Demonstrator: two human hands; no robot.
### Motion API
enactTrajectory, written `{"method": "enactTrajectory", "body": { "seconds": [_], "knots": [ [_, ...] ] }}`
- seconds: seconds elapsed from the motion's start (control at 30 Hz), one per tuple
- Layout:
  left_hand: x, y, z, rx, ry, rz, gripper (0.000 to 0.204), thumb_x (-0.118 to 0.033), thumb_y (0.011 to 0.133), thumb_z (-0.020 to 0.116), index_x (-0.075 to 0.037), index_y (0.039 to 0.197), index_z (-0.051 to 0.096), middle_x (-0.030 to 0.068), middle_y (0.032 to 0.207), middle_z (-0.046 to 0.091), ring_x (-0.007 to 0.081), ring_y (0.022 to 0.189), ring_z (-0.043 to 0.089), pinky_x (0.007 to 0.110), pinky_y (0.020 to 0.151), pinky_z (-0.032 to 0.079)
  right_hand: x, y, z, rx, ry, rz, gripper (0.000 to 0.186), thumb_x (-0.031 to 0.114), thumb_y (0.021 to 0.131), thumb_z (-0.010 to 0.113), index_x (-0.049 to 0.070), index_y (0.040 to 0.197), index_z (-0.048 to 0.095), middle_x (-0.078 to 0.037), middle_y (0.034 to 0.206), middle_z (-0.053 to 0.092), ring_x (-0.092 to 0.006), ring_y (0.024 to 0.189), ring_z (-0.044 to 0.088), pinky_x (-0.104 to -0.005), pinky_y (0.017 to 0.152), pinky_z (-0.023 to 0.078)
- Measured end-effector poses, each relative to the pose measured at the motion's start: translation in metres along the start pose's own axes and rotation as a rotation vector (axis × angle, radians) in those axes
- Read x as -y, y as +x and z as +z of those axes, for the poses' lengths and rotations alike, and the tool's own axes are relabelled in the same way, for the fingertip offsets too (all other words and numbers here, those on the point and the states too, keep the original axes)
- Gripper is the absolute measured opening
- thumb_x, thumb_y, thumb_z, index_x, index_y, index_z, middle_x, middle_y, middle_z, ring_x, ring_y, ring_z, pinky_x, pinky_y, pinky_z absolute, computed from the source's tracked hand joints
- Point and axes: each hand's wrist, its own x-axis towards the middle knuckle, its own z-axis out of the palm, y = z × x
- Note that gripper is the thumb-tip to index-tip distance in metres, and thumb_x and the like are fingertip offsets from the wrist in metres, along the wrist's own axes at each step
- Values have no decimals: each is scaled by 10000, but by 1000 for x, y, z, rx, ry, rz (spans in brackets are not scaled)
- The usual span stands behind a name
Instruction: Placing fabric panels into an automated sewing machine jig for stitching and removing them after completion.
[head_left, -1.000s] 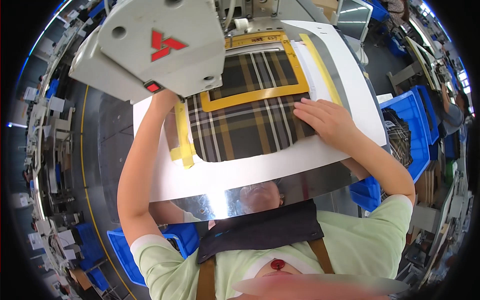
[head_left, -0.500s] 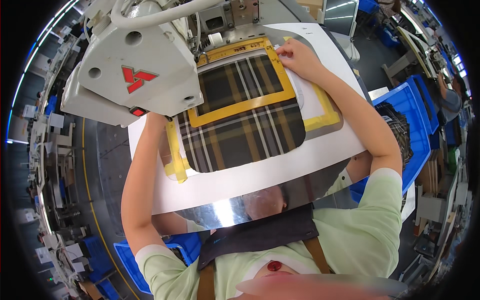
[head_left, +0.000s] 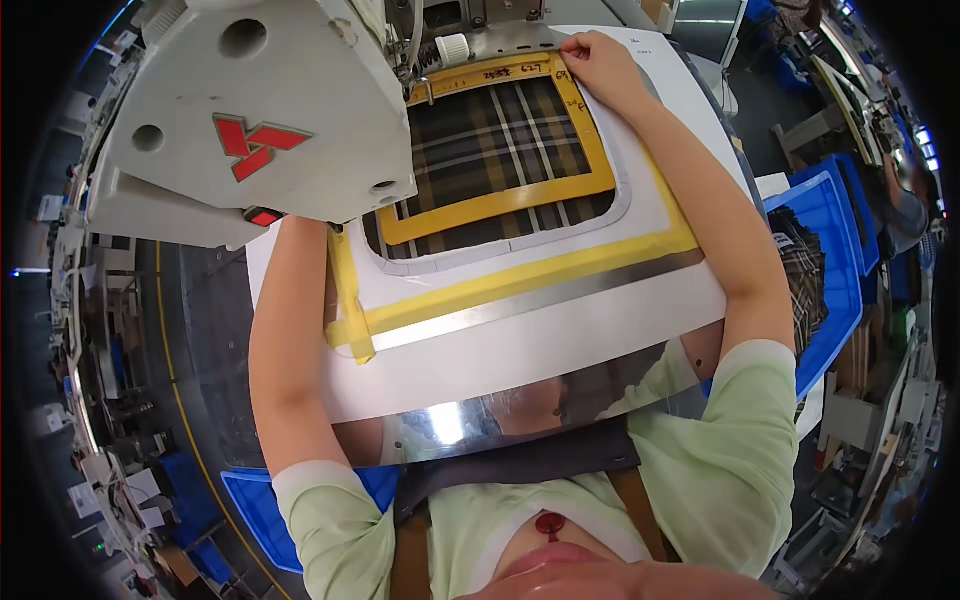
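Note:
A dark plaid cloth panel (head_left: 480, 135) with rounded corners lies under a yellow rectangular frame (head_left: 500, 198) beneath the sewing machine head (head_left: 260, 120). The cloth sits within a rounded outline on a white template (head_left: 640, 205) edged with yellow tape (head_left: 520, 285). At the frame's far right corner is my right hand (head_left: 605, 72), its fingers bent and closed together. What they pinch, if anything, is too small to make out. My left forearm (head_left: 290, 330) reaches up behind the machine head, which hides my left hand.
The metal work plate (head_left: 520, 405) runs along the near edge, with a white sheet (head_left: 540, 345) above it. A blue bin (head_left: 840, 240) of plaid cloth stands at the right, another blue bin (head_left: 265, 510) at lower left. A white thread knob (head_left: 452, 48) sits behind the frame.
The plaid panel has slid away from me, under the frame, baring the template's near outline and tape. My right hand has moved farther off, to the frame's corner. The view has shifted slightly.

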Motion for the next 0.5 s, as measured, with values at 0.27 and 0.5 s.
{"method": "enactTrajectory", "body": {
  "seconds": [0.27,0.5],
  "knots": [
    [5,-1,3,-20,76,53,297,-82,812,604,39,1083,586,174,1025,637,293,919,609,347,802,473,5,-2,-2,-29,-53,-39,255,267,848,621,84,1016,675,-55,906,667,-178,827,631,-294,763,491],
    [8,-28,-3,-80,136,129,290,-72,814,592,39,1081,586,181,1026,635,303,920,610,349,803,472,24,-42,-22,-157,356,21,232,208,880,607,52,1049,645,-62,943,648,-167,849,607,-279,784,476]
  ]
}}
